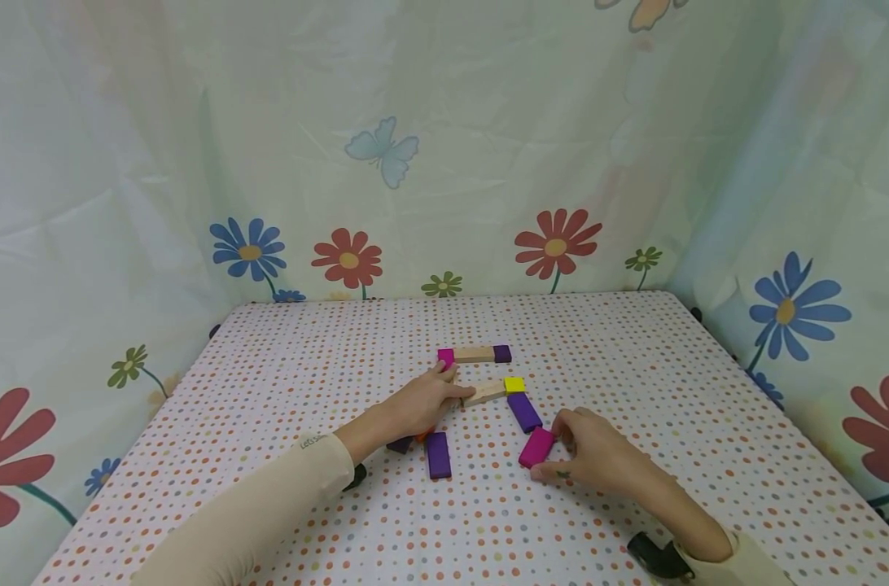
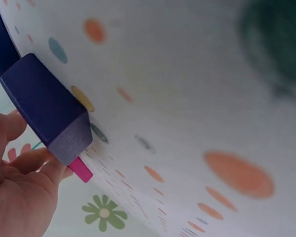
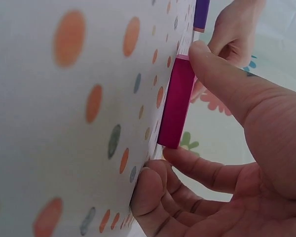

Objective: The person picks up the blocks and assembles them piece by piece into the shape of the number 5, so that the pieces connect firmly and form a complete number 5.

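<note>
My right hand (image 1: 591, 452) pinches a magenta block (image 1: 536, 448) at its two ends, thumb on one and a finger on the other. In the right wrist view the magenta block (image 3: 176, 101) lies against the tabletop. My left hand (image 1: 426, 403) reaches over the middle of the group, its thumb at the near end of a plain wooden block (image 1: 484, 393) and a fingertip by a pink block (image 1: 446, 356). Whether it grips anything is hidden. A purple block (image 2: 47, 103) covers part of the left fingers in the left wrist view.
A yellow block (image 1: 514, 384) and a purple block (image 1: 524, 413) continue from the wooden one. Behind, another wooden block (image 1: 474, 355) ends at a dark purple block (image 1: 502, 354). Beside the left wrist lie a purple block (image 1: 439, 456) and a dark block (image 1: 399, 445).
</note>
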`<state>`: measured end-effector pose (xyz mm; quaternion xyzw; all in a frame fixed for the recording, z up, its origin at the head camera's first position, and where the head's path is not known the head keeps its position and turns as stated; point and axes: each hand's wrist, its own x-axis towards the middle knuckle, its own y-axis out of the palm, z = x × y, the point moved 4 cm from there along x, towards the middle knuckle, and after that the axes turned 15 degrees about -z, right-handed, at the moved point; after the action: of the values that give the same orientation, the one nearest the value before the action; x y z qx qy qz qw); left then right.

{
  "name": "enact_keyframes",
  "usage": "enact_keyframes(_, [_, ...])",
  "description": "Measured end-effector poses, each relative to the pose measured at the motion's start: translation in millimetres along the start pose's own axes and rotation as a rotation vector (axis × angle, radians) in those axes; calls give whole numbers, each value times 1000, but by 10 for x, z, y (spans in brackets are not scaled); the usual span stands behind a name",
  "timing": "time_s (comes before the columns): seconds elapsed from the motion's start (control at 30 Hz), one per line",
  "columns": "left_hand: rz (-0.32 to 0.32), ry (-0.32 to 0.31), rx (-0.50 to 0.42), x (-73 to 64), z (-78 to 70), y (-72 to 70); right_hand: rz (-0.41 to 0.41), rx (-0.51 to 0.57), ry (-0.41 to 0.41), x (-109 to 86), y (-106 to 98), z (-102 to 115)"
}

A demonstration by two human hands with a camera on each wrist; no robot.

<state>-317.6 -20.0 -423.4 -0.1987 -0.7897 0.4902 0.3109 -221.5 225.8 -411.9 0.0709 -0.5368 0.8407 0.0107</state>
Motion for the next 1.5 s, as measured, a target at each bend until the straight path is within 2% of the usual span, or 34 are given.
enact_keyframes(0.17, [4,-3,6,-3,13,9,19,-1,24,22,10,-2])
enact_keyframes(0.27, [8,-4,4,-3,11,13,41,32,63,39,-12,-25])
enact_keyframes(0.4, [13,-7,1,-1,1,8,38,86,66,89,-84,-86])
enact_keyframes(0.47, [14,-9,2,0,-2,5,25,123,32,131,-121,-121])
enact_keyframes(0.67, [10,-6,-3,2,4,-1,5,232,-143,297,-156,-202])
enact_keyframes(0.8, [8,1,-7,-2,7,-1,12,267,-259,436,-116,-210])
enact_keyframes(0.9, [11,-3,-10,-5,9,3,33,275,-302,559,-69,-206])
enact_keyframes(1.13, [7,-4,-11,6,26,24,90,278,-342,747,22,-189])
enact_keyframes(1.5, [15,-6,-12,3,32,16,178,269,-345,801,73,-185])
